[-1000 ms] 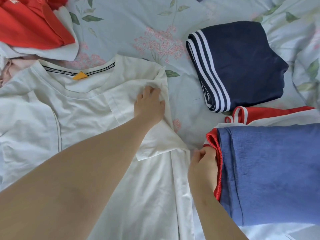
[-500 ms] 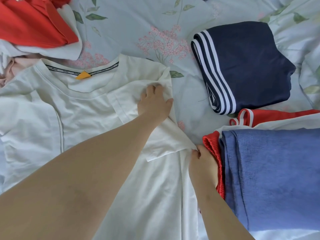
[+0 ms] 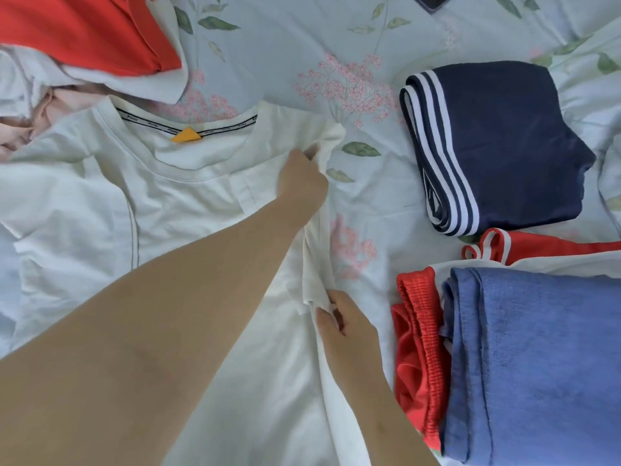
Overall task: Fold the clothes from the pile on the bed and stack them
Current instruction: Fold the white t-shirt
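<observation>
Squarely on the floral-sheeted bed [image 3: 336,45], a white cotton T-shirt [image 3: 188,203] lay flat. The left hand [image 3: 302,178] pinched its folded sleeve, the right hand [image 3: 347,326] its side edge, fingers [image 3: 324,322] of both curled round cloth.

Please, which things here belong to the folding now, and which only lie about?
In the job: white T-shirt, gripped by the left hand at its shoulder and pinched by the right hand at its sleeve.
Lying about: folded navy garment; blue garment over red shorts; unfolded pile; floral sheet.
</observation>
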Demonstrator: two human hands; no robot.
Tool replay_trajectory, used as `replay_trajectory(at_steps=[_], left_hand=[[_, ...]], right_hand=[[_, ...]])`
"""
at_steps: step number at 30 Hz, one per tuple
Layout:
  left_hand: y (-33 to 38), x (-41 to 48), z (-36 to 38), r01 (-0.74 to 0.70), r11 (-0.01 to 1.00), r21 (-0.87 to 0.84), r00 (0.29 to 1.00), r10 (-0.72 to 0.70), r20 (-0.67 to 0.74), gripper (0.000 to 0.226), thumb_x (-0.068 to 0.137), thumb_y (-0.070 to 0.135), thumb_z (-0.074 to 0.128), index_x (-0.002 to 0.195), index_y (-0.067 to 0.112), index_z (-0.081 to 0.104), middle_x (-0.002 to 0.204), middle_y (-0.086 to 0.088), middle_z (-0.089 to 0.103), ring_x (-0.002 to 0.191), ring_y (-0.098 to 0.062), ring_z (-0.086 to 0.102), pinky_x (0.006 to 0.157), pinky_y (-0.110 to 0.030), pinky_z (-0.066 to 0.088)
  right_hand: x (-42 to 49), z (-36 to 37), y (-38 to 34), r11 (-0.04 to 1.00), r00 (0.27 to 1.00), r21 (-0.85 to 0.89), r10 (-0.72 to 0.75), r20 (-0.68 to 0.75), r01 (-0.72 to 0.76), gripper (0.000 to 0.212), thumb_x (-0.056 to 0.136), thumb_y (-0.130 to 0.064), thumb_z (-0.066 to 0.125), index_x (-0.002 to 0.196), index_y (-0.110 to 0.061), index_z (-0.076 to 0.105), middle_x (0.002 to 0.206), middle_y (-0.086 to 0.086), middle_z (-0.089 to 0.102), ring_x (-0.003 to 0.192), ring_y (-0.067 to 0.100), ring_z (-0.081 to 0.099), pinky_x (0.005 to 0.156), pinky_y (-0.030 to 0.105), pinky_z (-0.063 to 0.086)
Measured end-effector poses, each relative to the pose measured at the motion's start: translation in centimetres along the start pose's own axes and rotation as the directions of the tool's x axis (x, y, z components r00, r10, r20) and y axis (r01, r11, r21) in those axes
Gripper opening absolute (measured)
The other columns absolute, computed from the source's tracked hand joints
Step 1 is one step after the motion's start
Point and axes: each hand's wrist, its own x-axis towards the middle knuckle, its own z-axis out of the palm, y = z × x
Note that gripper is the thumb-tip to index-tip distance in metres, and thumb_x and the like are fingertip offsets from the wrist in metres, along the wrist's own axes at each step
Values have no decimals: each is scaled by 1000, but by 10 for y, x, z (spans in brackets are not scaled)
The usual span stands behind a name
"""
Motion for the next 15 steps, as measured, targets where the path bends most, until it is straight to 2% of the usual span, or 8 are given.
replay_trajectory(at_steps=[2, 3, 4, 6, 7, 10, 13, 15], left_hand=[[-12, 2, -24, 146, 939, -311, 989, -148, 18, 13, 94, 2, 38, 100, 12, 42, 79, 2, 42, 81, -22, 46, 61, -24, 42], [-19, 2, -39, 195, 888, -416, 980, -191, 52, 7, 95, 6, 40, 94, 11, 45, 76, 1, 42, 79, -21, 50, 61, -18, 44], [-25, -1, -56, 235, 824, -516, 972, -213, 102, 9, 95, 14, 45, 92, 8, 51, 80, -2, 49, 82, -19, 56, 68, -15, 47], [-40, -8, -90, 294, 674, -678, 954, -253, 162, 35, 89, 39, 57, 109, 11, 60, 103, -1, 63, 98, -20, 62, 86, -30, 52], [-51, -12, -107, 264, 652, -711, 961, -238, 139, 41, 86, 43, 62, 114, 14, 60, 108, -1, 66, 99, -22, 64, 86, -36, 53], [-90, -24, -156, 79, 657, -749, 993, -120, -1, 18, 88, 18, 65, 106, 20, 61, 102, -1, 69, 93, -22, 68, 76, -36, 57], [-130, -33, -206, -76, 662, -746, 991, -29, -127, 25, 90, 7, 58, 104, 28, 60, 102, 5, 70, 94, -16, 68, 79, -35, 57], [-155, -36, -236, -126, 692, -711, 984, -4, -179, 28, 91, 8, 57, 100, 35, 60, 94, 14, 70, 90, -10, 68, 79, -31, 56]], right_hand=[[-5, 13, -10, 996, 991, 74, -48, 122, 39, 24, 90, -21, 54, 84, -44, 57, 71, -8, 58, 61, 5, 50, 58, 17, 39], [-7, 20, -15, 995, 982, 76, -73, 172, 61, 33, 91, -20, 53, 83, -52, 56, 73, -7, 58, 62, 4, 49, 58, 15, 39], [-9, 27, -19, 995, 972, 70, -91, 216, 78, 37, 91, -19, 52, 84, -56, 55, 74, -6, 57, 62, 4, 49, 59, 14, 38], [-16, 46, -29, 994, 950, 51, -112, 290, 101, 33, 91, -18, 49, 89, -51, 56, 66, -4, 50, 58, 5, 44, 57, 16, 35], [-19, 56, -35, 993, 940, 46, -115, 321, 106, 31, 91, -19, 49, 89, -49, 56, 62, -5, 46, 55, 5, 40, 55, 16, 33], [-33, 92, -51, 988, 900, -9, -139, 413, 157, 38, 92, -21, 48, 79, -56, 53, 55, -10, 43, 50, 5, 39, 51, 14, 32], [-51, 130, -65, 982, 857, -23, -151, 493, 187, 42, 93, -20, 47, 78, -58, 52, 56, -11, 44, 52, 6, 41, 54, 14, 32], [-62, 157, -71, 981, 839, -29, -147, 524, 190, 35, 93, -21, 47, 89, -55, 55, 56, -11, 46, 52, 5, 41, 54, 14, 32]])
